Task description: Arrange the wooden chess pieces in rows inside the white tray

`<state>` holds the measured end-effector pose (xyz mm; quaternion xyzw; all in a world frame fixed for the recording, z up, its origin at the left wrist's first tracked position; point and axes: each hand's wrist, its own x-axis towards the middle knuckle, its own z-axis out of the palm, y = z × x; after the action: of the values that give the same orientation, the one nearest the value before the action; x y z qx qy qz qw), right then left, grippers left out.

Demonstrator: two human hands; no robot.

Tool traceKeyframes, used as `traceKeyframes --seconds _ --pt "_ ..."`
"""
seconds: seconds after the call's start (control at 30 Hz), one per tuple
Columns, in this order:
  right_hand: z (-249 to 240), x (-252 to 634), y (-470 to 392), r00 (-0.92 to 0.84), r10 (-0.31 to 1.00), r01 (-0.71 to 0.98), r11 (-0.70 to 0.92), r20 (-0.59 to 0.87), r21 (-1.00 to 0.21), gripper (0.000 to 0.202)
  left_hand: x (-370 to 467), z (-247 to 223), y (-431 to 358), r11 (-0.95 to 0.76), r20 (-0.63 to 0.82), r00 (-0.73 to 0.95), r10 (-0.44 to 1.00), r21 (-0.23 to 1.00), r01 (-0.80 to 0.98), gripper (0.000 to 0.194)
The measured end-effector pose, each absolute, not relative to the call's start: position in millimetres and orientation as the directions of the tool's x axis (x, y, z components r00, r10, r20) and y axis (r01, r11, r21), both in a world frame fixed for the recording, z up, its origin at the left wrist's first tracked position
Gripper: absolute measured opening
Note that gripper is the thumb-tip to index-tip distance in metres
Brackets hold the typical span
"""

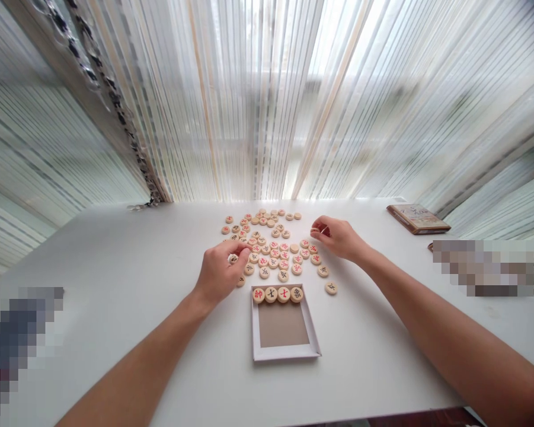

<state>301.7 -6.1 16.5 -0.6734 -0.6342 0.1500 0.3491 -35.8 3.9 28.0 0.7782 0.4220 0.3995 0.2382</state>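
Note:
Round wooden Chinese chess pieces with red or black characters lie spread over the white table. My left hand is at the left side of the spread, thumb and forefinger curled together among the pieces; whatever is between them is hidden. A black-marked piece shows through the gap in its fingers. At the right edge of the spread, my right hand pinches a piece seen edge-on. Nearest me stands a shallow white box with a brown bottom, its far side lined with a row of several face-up pieces.
On the white table, a flat decorated box lies at the far right, with a blurred-out item closer in. Another blurred patch is at the left edge. Striped string curtains hang behind the table.

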Motion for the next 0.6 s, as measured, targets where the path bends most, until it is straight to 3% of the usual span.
traceKeyframes --seconds 0.13,0.3,0.4,0.6 --pt "37 279 -24 0.221 0.950 0.549 0.064 0.219 -0.833 0.038 -34 29 1 -0.497 0.385 0.326 0.863 0.758 0.422 0.020" --pt "45 225 -49 0.103 0.985 0.277 0.102 0.135 -0.955 0.059 -27 29 -9 -0.457 0.332 0.378 0.864 0.834 0.309 0.025" --pt "39 200 -63 0.048 0.993 0.173 0.098 0.108 -0.980 0.059 -22 28 -17 -0.421 0.298 0.440 0.847 0.882 0.212 0.027" --pt "27 191 -80 -0.006 1.000 -0.130 0.030 0.031 -0.991 0.035 -16 30 -30 -0.270 0.211 0.501 0.839 0.962 0.047 0.019"
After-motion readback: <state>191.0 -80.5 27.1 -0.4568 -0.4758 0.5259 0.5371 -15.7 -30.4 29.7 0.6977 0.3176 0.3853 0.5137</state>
